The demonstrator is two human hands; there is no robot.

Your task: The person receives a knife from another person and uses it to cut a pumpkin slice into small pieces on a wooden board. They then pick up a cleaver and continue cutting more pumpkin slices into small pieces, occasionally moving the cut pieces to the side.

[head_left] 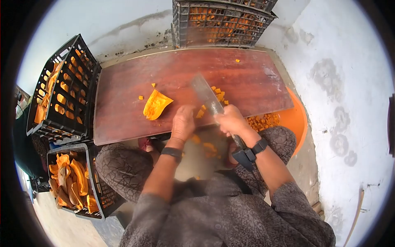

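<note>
My right hand (231,120) is closed around the handle of a cleaver (206,94). Its broad blade, smeared by motion, points up and away over a reddish-brown board (131,82). Beside the blade lie small orange squash cubes (219,93), with a little squash piece (200,111) between blade and left hand. My left hand (184,120) rests at the board's near edge with its fingers curled in; what they hold, if anything, is hidden. To its left sits a large curved chunk of peeled squash (156,105).
An orange tub (303,123) holding diced squash stands at the right, partly under the board. Black crates of squash pieces stand at the left (68,96), lower left (91,181) and behind the board (222,24). Squash bits lie on the floor between my legs.
</note>
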